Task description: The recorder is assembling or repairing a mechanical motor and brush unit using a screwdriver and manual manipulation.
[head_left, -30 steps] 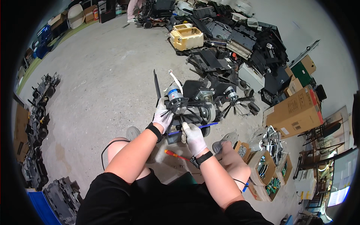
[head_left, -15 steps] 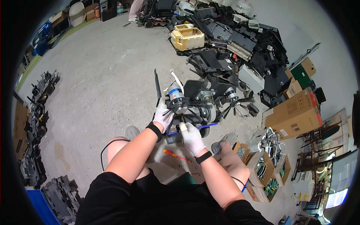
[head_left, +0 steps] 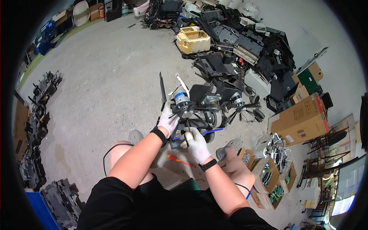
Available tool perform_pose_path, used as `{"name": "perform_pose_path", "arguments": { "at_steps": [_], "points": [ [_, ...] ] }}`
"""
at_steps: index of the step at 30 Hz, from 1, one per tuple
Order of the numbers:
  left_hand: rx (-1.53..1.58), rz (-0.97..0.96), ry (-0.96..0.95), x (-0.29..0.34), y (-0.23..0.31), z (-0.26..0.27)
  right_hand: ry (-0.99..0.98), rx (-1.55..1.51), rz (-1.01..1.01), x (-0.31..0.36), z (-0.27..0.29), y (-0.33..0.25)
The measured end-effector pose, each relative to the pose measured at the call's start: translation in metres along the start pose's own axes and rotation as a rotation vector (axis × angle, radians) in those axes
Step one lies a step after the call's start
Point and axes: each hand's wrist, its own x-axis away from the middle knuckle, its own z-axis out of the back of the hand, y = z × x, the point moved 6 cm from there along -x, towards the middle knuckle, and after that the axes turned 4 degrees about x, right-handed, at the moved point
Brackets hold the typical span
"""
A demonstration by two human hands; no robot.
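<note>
A wheeled black machine chassis stands on the floor before me, with grey caster wheels and a blue strip along its near side. At its left end sits a silver motor with a blue band and a white cable, above a black-bristled brush. My left hand, in a white glove, is closed on the side of this motor's mount. My right hand, also gloved, grips a thin dark-shafted tool whose upper end reaches below the motor mount. Its tip and exact kind are hidden.
A red and yellow screwdriver lies between my feet. Cartons of circuit boards and a large cardboard box are at the right. Scrap machine parts heap up at the far right; a row of chassis lines the left.
My right hand has shifted slightly down and turned, so more of the thin shaft shows between its fingers. The left hand keeps its hold, and the whole view has moved slightly.
</note>
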Motion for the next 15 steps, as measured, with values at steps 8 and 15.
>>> {"name": "perform_pose_path", "arguments": {
  "at_steps": [8, 15],
  "points": [
    [-0.069, -0.031, -0.101, 0.001, 0.004, -0.004, 0.109, 0.58, 0.153, -0.011, 0.021, -0.023],
    [0.104, 0.095, 0.029, 0.003, 0.016, -0.006, 0.077, -0.384, -0.175, -0.006, 0.009, 0.015]
  ]
}}
